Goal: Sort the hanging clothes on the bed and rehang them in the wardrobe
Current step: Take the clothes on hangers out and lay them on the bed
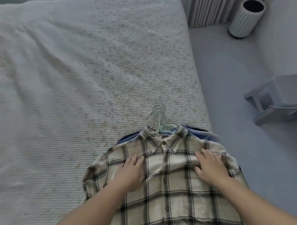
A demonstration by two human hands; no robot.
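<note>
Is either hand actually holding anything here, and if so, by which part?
Nothing is held. The left hand and right hand rest on the plaid shirt below its shoulders.

Stack of shirts (166, 195) on hangers (159, 120) lies on bed (82, 73), near right corner, hooks pointing far. Both hands on top shirt: left hand (131, 173) left of placket, right hand (210, 166) right. Bin (246, 17) and stool (283, 97) on floor right of bed.
</note>
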